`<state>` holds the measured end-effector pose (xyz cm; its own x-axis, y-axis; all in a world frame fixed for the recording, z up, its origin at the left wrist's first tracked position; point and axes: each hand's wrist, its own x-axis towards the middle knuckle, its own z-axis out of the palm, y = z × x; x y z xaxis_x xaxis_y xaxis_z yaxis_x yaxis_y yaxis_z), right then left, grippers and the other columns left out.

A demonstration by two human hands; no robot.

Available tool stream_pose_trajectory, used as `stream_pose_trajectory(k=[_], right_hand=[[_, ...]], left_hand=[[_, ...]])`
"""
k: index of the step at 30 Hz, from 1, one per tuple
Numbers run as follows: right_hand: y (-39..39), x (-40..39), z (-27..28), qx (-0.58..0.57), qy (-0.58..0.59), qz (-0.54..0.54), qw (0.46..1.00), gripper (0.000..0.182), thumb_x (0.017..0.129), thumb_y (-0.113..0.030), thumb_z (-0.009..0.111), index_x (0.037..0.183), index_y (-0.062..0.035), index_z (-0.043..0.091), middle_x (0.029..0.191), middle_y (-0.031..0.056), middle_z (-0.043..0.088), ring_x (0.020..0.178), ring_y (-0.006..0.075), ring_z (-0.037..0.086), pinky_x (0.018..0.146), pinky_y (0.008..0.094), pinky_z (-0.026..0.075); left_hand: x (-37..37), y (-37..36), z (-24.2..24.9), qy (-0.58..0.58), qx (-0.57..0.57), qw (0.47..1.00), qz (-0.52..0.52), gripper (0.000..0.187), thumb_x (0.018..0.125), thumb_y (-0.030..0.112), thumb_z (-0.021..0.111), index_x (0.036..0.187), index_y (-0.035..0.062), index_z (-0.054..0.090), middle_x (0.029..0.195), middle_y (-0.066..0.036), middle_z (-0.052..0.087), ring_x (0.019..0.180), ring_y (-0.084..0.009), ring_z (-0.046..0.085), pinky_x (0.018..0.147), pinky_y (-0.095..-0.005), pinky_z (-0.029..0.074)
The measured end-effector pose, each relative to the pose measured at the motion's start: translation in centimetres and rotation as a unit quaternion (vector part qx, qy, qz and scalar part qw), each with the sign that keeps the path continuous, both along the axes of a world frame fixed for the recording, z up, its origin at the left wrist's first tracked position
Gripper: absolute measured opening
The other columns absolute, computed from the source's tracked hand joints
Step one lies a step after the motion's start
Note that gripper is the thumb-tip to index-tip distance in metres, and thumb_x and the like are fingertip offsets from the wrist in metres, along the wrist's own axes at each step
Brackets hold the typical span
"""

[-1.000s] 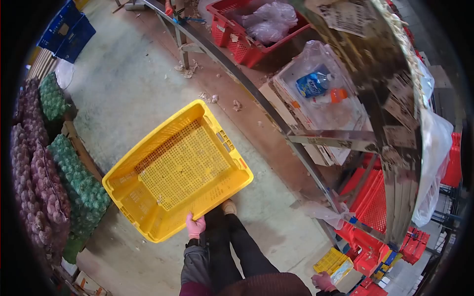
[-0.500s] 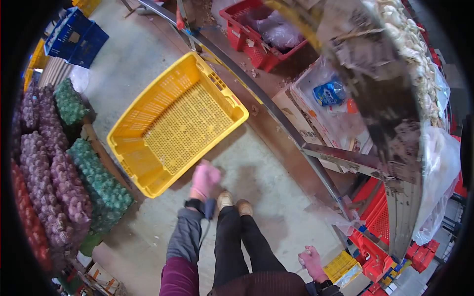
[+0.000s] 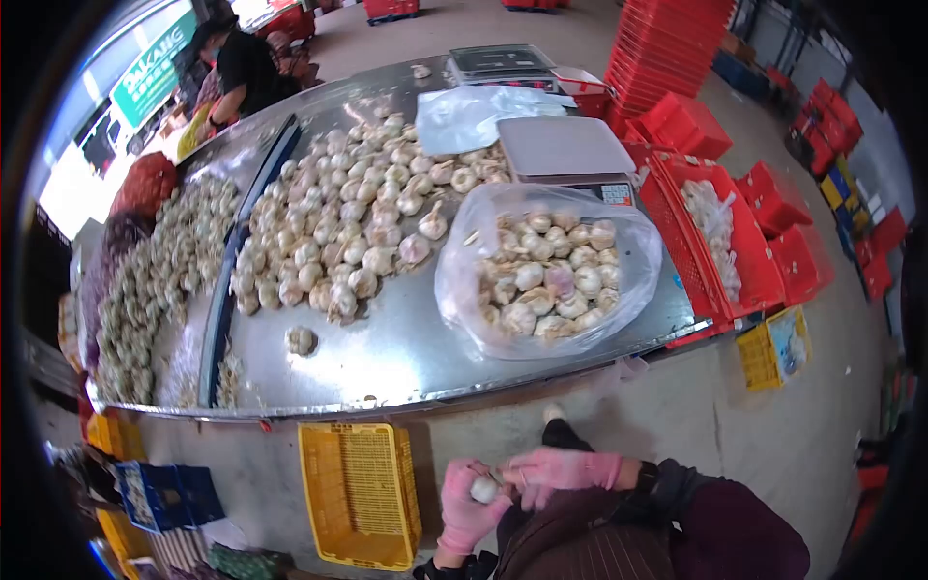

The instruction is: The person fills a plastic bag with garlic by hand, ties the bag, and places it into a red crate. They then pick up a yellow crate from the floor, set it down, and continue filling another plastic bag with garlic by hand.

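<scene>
My left hand (image 3: 466, 512), in a pink glove, is closed around a white garlic bulb (image 3: 484, 490) in front of my body. My right hand (image 3: 561, 471), also gloved in pink, reaches across from the right with its fingers pinched at the bulb's stem side; a slight blur hides the fingertips' exact hold. Beyond both hands, on the metal table (image 3: 387, 353), a clear plastic bag (image 3: 633, 280) full of garlic bulbs stands open. To its left spreads a large heap of loose garlic (image 3: 338, 208), with a single bulb (image 3: 301, 340) near the front edge.
A yellow crate (image 3: 314, 498) stands on the floor left of my hands. Two scales (image 3: 565, 148) sit at the table's back. Right of the table are red crates (image 3: 764, 261) and a small yellow crate (image 3: 759, 356). A blue divider (image 3: 253, 208) splits the table. Another person (image 3: 246, 72) is at the far left.
The view has swung from the floor and yellow crate up to the table of garlic. My hands, apart before, are now together, and a garlic bulb is in the left one.
</scene>
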<state>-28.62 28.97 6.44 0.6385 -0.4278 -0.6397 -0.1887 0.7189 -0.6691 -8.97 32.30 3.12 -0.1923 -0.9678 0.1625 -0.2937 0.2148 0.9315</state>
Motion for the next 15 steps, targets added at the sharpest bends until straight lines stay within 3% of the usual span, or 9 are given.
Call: stream_pose_trajectory(k=[1, 2, 4, 6, 7, 9, 11, 13, 15], right_hand=[[-1.5, -1.9, 2.2, -0.185, 0.049, -0.068, 0.979, 0.028, 0.095, -0.027, 0.052, 0.103, -0.0015, 0.058, 0.083, 0.0055, 0.062, 0.072, 0.0101, 0.058, 0.065, 0.0281, 0.049], [-3.3, -4.2, 3.9, -0.389, 0.086, -0.187, 0.898, 0.022, 0.090, -0.017, 0.057, 0.104, 0.0003, 0.059, 0.080, 0.0039, 0.061, 0.071, 0.0088, 0.056, 0.063, 0.0267, 0.047], [-7.6, -9.1, 8.6, -0.445, 0.163, -0.343, 0.811, 0.023, 0.087, -0.012, 0.060, 0.106, 0.0008, 0.061, 0.084, 0.0041, 0.059, 0.076, 0.0083, 0.054, 0.071, 0.0254, 0.046], [-11.8, -14.4, 6.3, -0.505, 0.226, -0.457, 0.697, 0.035, 0.084, -0.014, 0.063, 0.114, 0.0020, 0.055, 0.086, 0.0091, 0.059, 0.076, 0.0147, 0.058, 0.069, 0.0303, 0.047], [-13.9, -17.0, 6.1, -0.497, 0.215, -0.454, 0.707, 0.035, 0.084, -0.014, 0.063, 0.114, 0.0020, 0.055, 0.086, 0.0091, 0.059, 0.076, 0.0147, 0.058, 0.069, 0.0303, 0.047], [-17.2, -21.1, 5.6, -0.623, 0.525, -0.393, 0.427, 0.042, 0.082, -0.014, 0.066, 0.118, 0.0023, 0.053, 0.104, 0.0156, 0.056, 0.089, 0.0189, 0.058, 0.077, 0.0330, 0.048], [-19.5, -23.1, 1.9, -0.559, 0.561, -0.386, 0.473, 0.045, 0.081, -0.013, 0.066, 0.120, 0.0019, 0.051, 0.111, 0.0173, 0.053, 0.095, 0.0207, 0.057, 0.081, 0.0346, 0.048], [-20.3, -24.6, -2.6, -0.490, 0.599, -0.371, 0.514, 0.048, 0.080, -0.011, 0.065, 0.123, 0.0015, 0.050, 0.117, 0.0190, 0.050, 0.101, 0.0225, 0.056, 0.085, 0.0362, 0.047], [-19.2, -25.9, -6.1, -0.294, 0.265, -0.477, 0.785, 0.033, 0.082, -0.011, 0.062, 0.113, -0.0013, 0.057, 0.099, 0.0121, 0.058, 0.085, 0.0171, 0.059, 0.073, 0.0309, 0.050]], left_hand=[[-1.2, -2.2, 1.9, 0.016, 0.008, 1.000, 0.006, 0.040, 0.058, 0.005, 0.079, 0.089, 0.0058, 0.053, 0.088, -0.011, 0.053, 0.077, -0.0269, 0.055, 0.066, -0.0341, 0.046], [-3.2, -4.8, 4.7, -0.011, -0.078, 0.997, 0.000, 0.039, 0.058, 0.003, 0.078, 0.085, 0.0063, 0.050, 0.085, -0.010, 0.052, 0.074, -0.0265, 0.053, 0.063, -0.0339, 0.044], [-8.1, -9.2, 7.6, -0.014, -0.128, 0.992, -0.009, 0.040, 0.057, 0.002, 0.078, 0.086, 0.0061, 0.051, 0.088, -0.011, 0.052, 0.080, -0.0284, 0.053, 0.068, -0.0364, 0.045], [-13.9, -14.3, 8.0, -0.079, -0.199, 0.976, 0.034, 0.041, 0.058, 0.004, 0.078, 0.092, 0.0043, 0.054, 0.095, -0.015, 0.052, 0.086, -0.0318, 0.054, 0.074, -0.0382, 0.046], [-16.7, -17.1, 7.1, -0.084, -0.210, 0.973, 0.049, 0.041, 0.062, 0.006, 0.078, 0.095, 0.0037, 0.055, 0.100, -0.016, 0.052, 0.091, -0.0331, 0.054, 0.076, -0.0391, 0.045], [-20.0, -20.7, 5.8, -0.195, -0.142, 0.970, 0.043, 0.057, 0.066, 0.019, 0.078, 0.115, 0.0048, 0.054, 0.122, -0.021, 0.045, 0.110, -0.0375, 0.048, 0.090, -0.0383, 0.042], [-20.9, -23.0, 6.6, -0.425, -0.240, 0.842, 0.231, 0.071, 0.066, 0.027, 0.079, 0.126, 0.0063, 0.049, 0.132, -0.024, 0.038, 0.115, -0.0378, 0.045, 0.094, -0.0381, 0.040], [-18.8, -25.2, 4.8, -0.515, -0.132, 0.746, 0.401, 0.081, 0.064, 0.034, 0.080, 0.132, 0.0069, 0.043, 0.138, -0.025, 0.033, 0.119, -0.0366, 0.042, 0.095, -0.0372, 0.039], [-15.0, -26.8, 1.5, -0.452, -0.003, 0.806, 0.382, 0.062, 0.071, 0.025, 0.077, 0.124, 0.0035, 0.052, 0.125, -0.020, 0.050, 0.106, -0.0260, 0.053, 0.084, -0.0305, 0.044]])
